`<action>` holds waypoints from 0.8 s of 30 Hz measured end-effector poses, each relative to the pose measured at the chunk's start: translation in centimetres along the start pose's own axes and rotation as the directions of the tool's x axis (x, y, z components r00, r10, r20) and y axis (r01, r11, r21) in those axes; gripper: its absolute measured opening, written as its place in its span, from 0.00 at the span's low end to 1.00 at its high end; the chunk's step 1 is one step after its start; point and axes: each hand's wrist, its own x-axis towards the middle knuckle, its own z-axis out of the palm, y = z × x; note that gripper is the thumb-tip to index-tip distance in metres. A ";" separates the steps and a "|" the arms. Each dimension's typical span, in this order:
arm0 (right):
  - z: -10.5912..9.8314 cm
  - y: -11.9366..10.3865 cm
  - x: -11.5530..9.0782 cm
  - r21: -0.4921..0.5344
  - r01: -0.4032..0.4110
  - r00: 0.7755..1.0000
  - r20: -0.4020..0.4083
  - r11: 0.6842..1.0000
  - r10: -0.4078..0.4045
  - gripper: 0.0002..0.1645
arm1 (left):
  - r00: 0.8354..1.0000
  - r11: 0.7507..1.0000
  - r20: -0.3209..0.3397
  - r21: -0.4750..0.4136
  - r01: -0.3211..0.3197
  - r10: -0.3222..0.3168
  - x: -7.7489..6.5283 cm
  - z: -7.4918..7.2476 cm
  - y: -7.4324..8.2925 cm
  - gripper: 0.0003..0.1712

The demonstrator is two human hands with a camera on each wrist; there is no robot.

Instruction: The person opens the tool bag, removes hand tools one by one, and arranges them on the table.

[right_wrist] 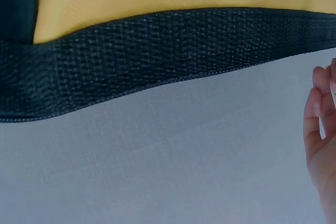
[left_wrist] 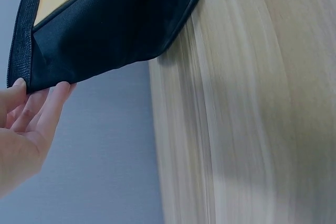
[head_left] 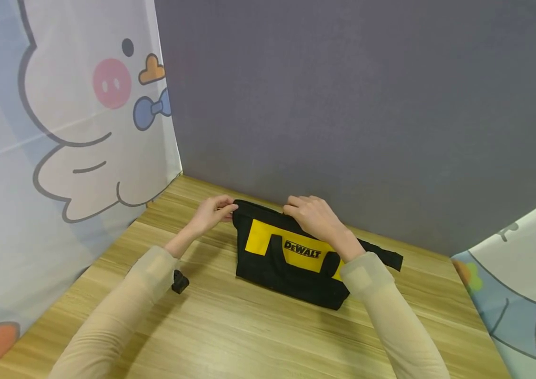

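Note:
A black and yellow DeWalt tool bag (head_left: pixel 268 271) stands on the wooden table, its front logo facing me. My left hand (head_left: pixel 213 213) pinches the top left corner between thumb and fingers, which also shows in the left wrist view, where the hand (left_wrist: pixel 31 129) grips the black fabric. Over the middle of the top edge, my right hand (head_left: pixel 312 216) has its fingers curled at the zipper; the small pull between them is mostly hidden. The right wrist view shows the woven top band (right_wrist: pixel 157 51), with part of the hand (right_wrist: pixel 323 140) at the right edge.
A grey wall (head_left: pixel 343 105) rises close behind the bag. Printed cartoon cloths (head_left: pixel 83 184) hang at both sides. Near the left sleeve is a small black object (head_left: pixel 180 281). A black flap (head_left: pixel 386 255) of the bag extends right, past the right wrist.

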 end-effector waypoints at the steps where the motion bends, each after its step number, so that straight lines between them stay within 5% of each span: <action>1: 0.0 0.0 0.0 0.003 0.001 1.000 -0.002 1.000 -0.001 0.08 | 1.000 1.000 0.002 0.000 -0.002 0.002 0.0 0.0 0.1 0.15; 8: -0.2 0.0 -0.1 0.001 0.009 1.000 -0.002 1.000 -0.009 0.09 | 1.000 1.000 0.003 0.009 -0.009 0.009 0.1 0.1 -0.2 0.15; 16: -0.3 0.0 -0.1 0.002 0.005 1.000 0.021 1.000 -0.005 0.10 | 0.999 1.000 -0.032 0.003 -0.008 0.008 1.6 0.5 -3.4 0.15; 24: -0.7 0.0 -0.3 0.006 0.009 0.999 0.036 1.000 -0.009 0.11 | 0.999 1.000 -0.041 -0.002 -0.018 0.018 1.6 0.5 -3.5 0.14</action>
